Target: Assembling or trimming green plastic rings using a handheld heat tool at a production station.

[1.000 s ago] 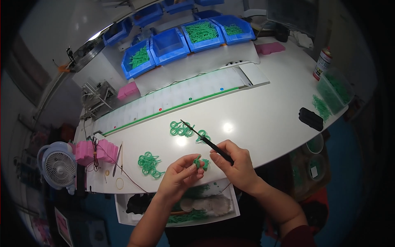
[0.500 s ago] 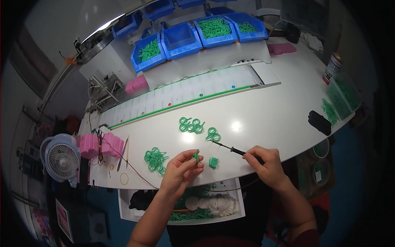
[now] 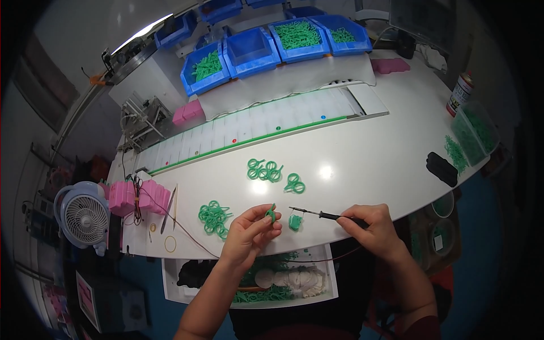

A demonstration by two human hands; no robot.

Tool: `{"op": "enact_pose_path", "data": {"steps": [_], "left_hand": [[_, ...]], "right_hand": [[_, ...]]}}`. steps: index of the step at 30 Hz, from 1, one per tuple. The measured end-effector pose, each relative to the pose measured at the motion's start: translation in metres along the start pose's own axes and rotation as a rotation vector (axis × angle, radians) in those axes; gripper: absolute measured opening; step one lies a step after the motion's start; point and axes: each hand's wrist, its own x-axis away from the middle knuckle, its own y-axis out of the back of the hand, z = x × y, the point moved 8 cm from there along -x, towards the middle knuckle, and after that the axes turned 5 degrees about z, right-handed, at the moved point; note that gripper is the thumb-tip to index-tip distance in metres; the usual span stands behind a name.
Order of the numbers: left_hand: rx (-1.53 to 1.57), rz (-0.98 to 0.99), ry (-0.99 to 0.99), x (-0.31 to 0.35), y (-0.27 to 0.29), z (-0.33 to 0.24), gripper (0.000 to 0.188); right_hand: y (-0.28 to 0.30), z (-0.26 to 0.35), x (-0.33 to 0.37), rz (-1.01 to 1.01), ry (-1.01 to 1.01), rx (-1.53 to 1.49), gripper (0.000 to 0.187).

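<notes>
My left hand (image 3: 247, 237) pinches a small green wax ring (image 3: 271, 214) between thumb and fingertips, just above the table's near edge. In my right hand (image 3: 371, 226) is a wax pen (image 3: 328, 215) with a black handle and a thin metal tip. That tip points left and stands a little apart from the held ring. Between the hands lies a green wax lump (image 3: 295, 222), just below the tip. Two green rings (image 3: 294, 183) lie together beyond it, and a group of green rings (image 3: 264, 170) is farther back. Left of my left hand is another ring pile (image 3: 213, 217).
An open drawer (image 3: 332, 277) with green pieces and a cloth juts out below the table edge. A thin cord (image 3: 195, 235) crosses the near left. Pink blocks (image 3: 122, 197) and a fan (image 3: 86, 216) stand left. Blue bins (image 3: 249, 51) and a white strip (image 3: 243, 130) lie beyond.
My right hand has brought the pen tip down and toward me, away from the two rings to just above the wax lump. My left hand stays nearly still with its ring.
</notes>
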Motion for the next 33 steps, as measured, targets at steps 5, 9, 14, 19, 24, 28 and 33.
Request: {"op": "enact_pose_path", "data": {"steps": [5, 9, 14, 19, 24, 28, 33], "left_hand": [[-0.005, -0.001, -0.001, 0.0001, -0.001, -0.0002, 0.025], [0.001, 0.0, 0.006, -0.0001, -0.0002, 0.0007, 0.026], [0.012, 0.004, 0.011, -0.0007, -0.0001, 0.0014, 0.026], [0.006, 0.006, 0.008, -0.001, -0.0004, 0.0014, 0.026], [0.003, 0.041, 0.001, -0.0015, 0.0014, 0.0013, 0.027], [0.012, 0.039, 0.003, -0.0018, -0.0013, 0.0009, 0.026], [0.01, 0.02, 0.008, -0.0017, -0.0004, 0.001, 0.025]], "right_hand": [[0.0007, 0.0, -0.0008, 0.045, -0.01, 0.007, 0.017], [0.0012, -0.0036, -0.0001, 0.068, -0.029, 0.004, 0.018], [0.002, -0.0043, -0.0001, 0.069, -0.02, 0.01, 0.018], [0.0034, -0.0025, -0.0001, 0.079, -0.011, 0.031, 0.018], [0.0016, -0.0036, -0.0006, 0.101, -0.017, 0.025, 0.019], [0.0015, -0.0029, 0.0, 0.111, -0.007, 0.066, 0.019], [0.0, -0.0015, 0.0002, 0.134, -0.005, 0.117, 0.02]]}}
